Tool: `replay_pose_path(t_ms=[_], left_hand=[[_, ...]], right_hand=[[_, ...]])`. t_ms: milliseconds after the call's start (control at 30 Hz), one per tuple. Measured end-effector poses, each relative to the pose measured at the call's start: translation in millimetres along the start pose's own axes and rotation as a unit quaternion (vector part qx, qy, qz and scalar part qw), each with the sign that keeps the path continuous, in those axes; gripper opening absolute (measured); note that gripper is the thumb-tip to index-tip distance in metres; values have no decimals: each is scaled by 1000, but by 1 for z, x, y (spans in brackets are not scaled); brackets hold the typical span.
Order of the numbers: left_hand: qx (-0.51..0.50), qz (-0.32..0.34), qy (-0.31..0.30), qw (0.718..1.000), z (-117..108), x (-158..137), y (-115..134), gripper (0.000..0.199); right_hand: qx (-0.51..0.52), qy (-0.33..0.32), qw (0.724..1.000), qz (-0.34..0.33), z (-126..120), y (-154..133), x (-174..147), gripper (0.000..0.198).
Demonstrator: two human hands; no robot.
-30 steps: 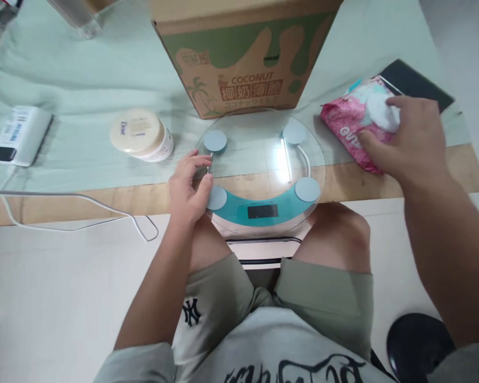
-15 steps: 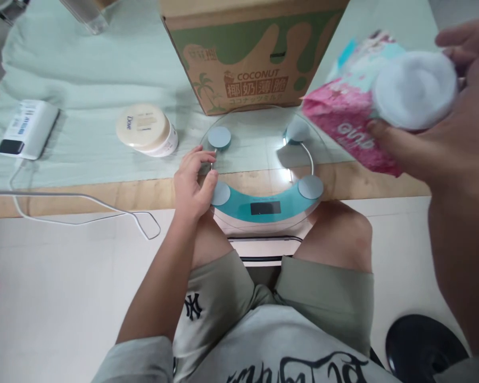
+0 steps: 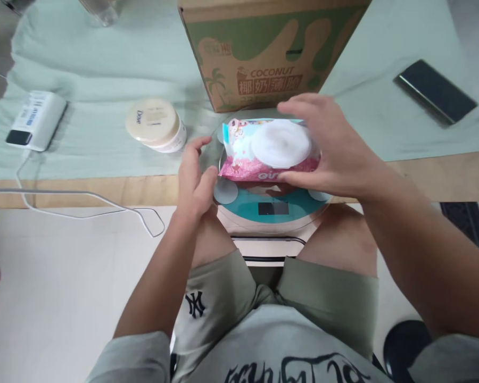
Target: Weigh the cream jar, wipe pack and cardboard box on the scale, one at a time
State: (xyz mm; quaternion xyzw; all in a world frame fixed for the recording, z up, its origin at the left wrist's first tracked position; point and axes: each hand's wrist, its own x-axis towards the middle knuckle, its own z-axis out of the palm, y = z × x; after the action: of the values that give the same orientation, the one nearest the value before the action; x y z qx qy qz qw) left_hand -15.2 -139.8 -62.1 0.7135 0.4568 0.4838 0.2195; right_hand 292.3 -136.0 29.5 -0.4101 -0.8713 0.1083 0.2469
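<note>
A round glass bathroom scale [image 3: 241, 208] with a teal band and a small dark display lies at the table's front edge, overhanging it a little. My right hand [image 3: 335, 146] has its thumb on the near side and its fingers at the far right of a pink and light-blue pack of wet wipes [image 3: 239, 151] with a white lid. The pack is over the middle of the scale; whether its underside touches the glass I cannot tell. At the scale's left rim rests my left hand [image 3: 193, 178], thumb and fingers apart, holding nothing.
Behind the scale stands a cardboard box [image 3: 271, 58]. A cream Dove jar [image 3: 155, 125] is to the left, then a white power bank [image 3: 38, 119] with a cable [image 3: 91, 195] hanging past the edge. A black phone [image 3: 437, 90] lies at the right. A black round object [image 3: 407, 346] is low at right.
My right hand has brought the wipes pack from the right, in over the scale. The phone at the right has come into sight. My left hand stays at the scale's left rim.
</note>
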Motion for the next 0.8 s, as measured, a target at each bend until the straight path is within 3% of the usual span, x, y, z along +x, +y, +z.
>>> replay_pose_path(t_ms=[133,200,333,433,567,700,800], left_hand=[[28,93,-3,995,6,30,25,58],[35,113,-33,992,15,43,36,51],[-26,12,-116,993,33,49,42,65],[-52,-32,-134,989,35,47,41,73],[-73,-32,-95,992,27,43,30,66],[-130,-89,-24,987,21,33,13,68],[-90,-81,-41,992,23,25,11,68]], right_hand=[[26,104,994,33,5,7,-11,51],[50,108,992,47,18,11,-13,49],[84,62,993,59,37,16,-11,54],[88,64,991,74,40,17,-10,58],[142,109,976,123,46,20,-17,63],[196,165,947,196,54,25,-25,64],[173,157,950,208,59,26,-25,68]])
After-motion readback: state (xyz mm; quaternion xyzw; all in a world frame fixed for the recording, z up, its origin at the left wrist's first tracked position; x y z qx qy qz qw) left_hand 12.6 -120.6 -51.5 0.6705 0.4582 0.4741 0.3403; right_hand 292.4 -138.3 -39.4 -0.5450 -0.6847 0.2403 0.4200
